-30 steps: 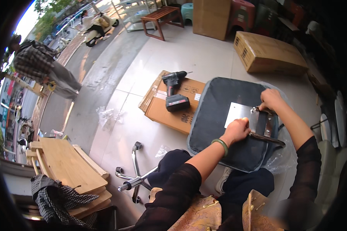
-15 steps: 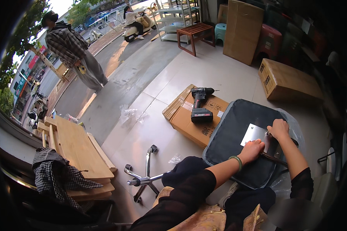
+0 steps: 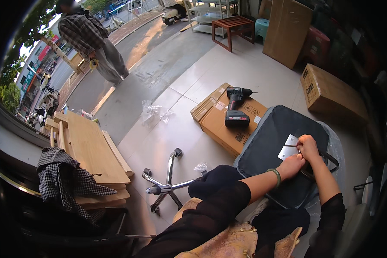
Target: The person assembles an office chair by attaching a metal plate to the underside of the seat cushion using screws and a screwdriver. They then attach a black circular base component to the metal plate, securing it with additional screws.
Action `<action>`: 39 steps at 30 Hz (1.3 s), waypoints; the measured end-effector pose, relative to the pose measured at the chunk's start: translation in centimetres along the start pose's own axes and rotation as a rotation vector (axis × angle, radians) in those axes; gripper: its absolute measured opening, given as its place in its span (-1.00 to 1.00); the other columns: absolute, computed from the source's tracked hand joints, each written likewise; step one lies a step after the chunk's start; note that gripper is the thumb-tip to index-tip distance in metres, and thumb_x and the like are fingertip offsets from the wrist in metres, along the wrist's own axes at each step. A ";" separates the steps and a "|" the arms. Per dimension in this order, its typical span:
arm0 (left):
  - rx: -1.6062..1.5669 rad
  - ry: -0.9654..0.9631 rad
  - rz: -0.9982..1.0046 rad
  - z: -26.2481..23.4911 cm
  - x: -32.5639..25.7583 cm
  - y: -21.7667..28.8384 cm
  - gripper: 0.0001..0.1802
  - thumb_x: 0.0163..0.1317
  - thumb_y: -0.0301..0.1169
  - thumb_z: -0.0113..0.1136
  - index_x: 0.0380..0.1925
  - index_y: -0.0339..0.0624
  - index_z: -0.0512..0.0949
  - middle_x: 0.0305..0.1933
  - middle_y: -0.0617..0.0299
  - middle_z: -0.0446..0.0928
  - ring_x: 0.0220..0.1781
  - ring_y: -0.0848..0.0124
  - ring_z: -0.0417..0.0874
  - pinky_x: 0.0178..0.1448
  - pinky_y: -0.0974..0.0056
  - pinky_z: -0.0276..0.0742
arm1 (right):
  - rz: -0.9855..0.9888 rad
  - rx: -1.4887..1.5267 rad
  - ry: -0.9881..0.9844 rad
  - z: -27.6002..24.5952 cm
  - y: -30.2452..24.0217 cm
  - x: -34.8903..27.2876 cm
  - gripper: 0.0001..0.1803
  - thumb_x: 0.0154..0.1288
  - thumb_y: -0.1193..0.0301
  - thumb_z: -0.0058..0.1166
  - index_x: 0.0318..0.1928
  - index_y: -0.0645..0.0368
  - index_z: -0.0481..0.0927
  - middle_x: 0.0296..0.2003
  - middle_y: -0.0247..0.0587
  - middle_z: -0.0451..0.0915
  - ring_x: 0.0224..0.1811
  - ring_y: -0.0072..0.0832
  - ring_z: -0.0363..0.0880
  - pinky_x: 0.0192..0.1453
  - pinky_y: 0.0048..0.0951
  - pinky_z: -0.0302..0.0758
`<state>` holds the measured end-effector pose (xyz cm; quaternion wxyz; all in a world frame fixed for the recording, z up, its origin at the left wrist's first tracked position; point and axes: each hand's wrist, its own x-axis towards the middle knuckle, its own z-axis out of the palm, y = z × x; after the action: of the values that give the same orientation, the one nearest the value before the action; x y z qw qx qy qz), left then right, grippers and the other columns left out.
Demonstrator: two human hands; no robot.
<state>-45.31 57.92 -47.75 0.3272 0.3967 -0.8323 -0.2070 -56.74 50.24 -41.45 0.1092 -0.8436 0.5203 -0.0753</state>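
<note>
A dark padded chair seat lies in front of me with a silver metal plate on its upturned face. My right hand is closed over the plate's right side, and a thin dark rod sticks out leftward from its fingers. Close below it, my left hand, with a green bangle at the wrist, is closed against the right hand. What the left fingers hold is hidden. A dark curved bar shows at the seat's right edge.
A cordless drill lies on a flat cardboard box beside the seat. Left of my knees is a chrome five-legged chair base. Wooden boards with a checkered cloth stand far left. A person stands outside.
My right hand has moved left over the plate, and the thin rod now shows from its fingers. My left hand has come up against it. The whole view has shifted slightly.
</note>
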 end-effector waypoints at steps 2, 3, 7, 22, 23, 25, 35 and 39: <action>-0.134 0.047 -0.030 -0.5 -0.6 -0.1 -0.89 0.16 -0.50 0.00 -0.29 -0.20 0.42 -0.26 0.01 0.47 -0.13 0.05 0.57 -0.05 0.08 0.52 | -0.061 0.048 0.074 0.0 0.5 -0.7 -0.91 -0.05 0.57 0.24 -0.44 0.22 0.64 -0.31 -0.15 0.61 -0.14 -0.17 0.54 0.00 -0.25 0.50; -0.168 0.047 -0.033 -0.6 -0.9 -0.3 -0.90 0.18 -0.49 0.00 -0.28 -0.17 0.42 -0.26 0.01 0.47 -0.15 0.02 0.56 -0.07 0.05 0.52 | -0.052 0.050 0.078 0.2 0.8 -1.1 -0.90 -0.02 0.56 0.23 -0.41 0.24 0.63 -0.26 -0.15 0.61 -0.12 -0.17 0.53 0.02 -0.26 0.49; -0.228 0.086 -0.038 -1.3 -1.2 -0.7 -0.90 0.21 -0.45 0.14 -0.30 -0.22 0.50 -0.32 -0.02 0.50 -0.23 -0.04 0.57 -0.17 0.00 0.52 | -0.029 -0.189 0.199 1.9 0.7 -2.0 -0.83 -0.01 0.59 0.13 -0.33 0.28 0.52 -0.21 -0.05 0.48 -0.08 -0.14 0.47 0.00 -0.24 0.50; 0.180 0.204 -0.191 -1.0 1.8 -4.7 -0.88 0.04 -0.45 0.19 -0.47 -0.23 0.45 -0.38 -0.01 0.55 -0.29 0.03 0.58 -0.19 0.05 0.53 | 0.156 0.013 -0.153 -1.4 -0.4 -0.1 -0.79 0.12 0.55 0.13 -0.20 0.33 0.52 -0.28 0.10 0.61 -0.12 0.00 0.59 -0.06 -0.15 0.52; 0.205 0.220 -0.182 -0.8 1.7 -4.7 -0.89 0.03 -0.46 0.17 -0.48 -0.23 0.45 -0.41 -0.01 0.55 -0.32 0.04 0.58 -0.21 0.04 0.52 | 0.213 0.057 -0.132 -1.6 -0.4 -0.2 -0.78 0.12 0.55 0.16 -0.19 0.33 0.53 -0.29 0.08 0.61 -0.14 -0.01 0.58 -0.08 -0.16 0.51; 0.247 0.246 -0.170 -0.5 1.7 -4.6 -0.90 0.01 -0.47 0.16 -0.48 -0.23 0.45 -0.43 -0.02 0.56 -0.36 0.04 0.59 -0.25 0.02 0.50 | 0.221 -0.057 -0.278 -2.0 -0.4 -0.3 -0.69 0.06 0.53 0.23 -0.13 0.29 0.55 -0.21 0.07 0.63 -0.07 -0.04 0.60 -0.03 -0.20 0.53; 0.141 0.225 -0.185 -0.7 2.1 -3.8 -0.88 0.10 -0.42 0.19 -0.39 -0.20 0.47 -0.34 -0.01 0.54 -0.24 0.04 0.59 -0.21 0.00 0.46 | 0.413 0.322 -0.144 -2.7 -0.7 -0.3 -0.81 0.10 0.43 0.22 -0.29 0.30 0.66 -0.40 -0.05 0.68 -0.32 -0.28 0.68 -0.22 -0.33 0.56; -0.072 0.396 -0.115 -0.8 4.1 -2.8 -0.89 0.16 -0.44 0.20 -0.33 -0.19 0.50 -0.29 0.01 0.53 -0.22 0.03 0.55 -0.13 0.01 0.45 | 0.669 0.454 -0.164 -5.9 -1.4 0.2 -0.84 0.18 0.41 0.20 -0.33 0.27 0.64 -0.52 -0.27 0.60 -0.57 -0.61 0.49 -0.53 -0.54 0.42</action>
<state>-45.19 52.95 -47.31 0.4861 0.4647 -0.7197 -0.1727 -56.84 50.00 -35.37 0.3523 -0.5856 0.7255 -0.0810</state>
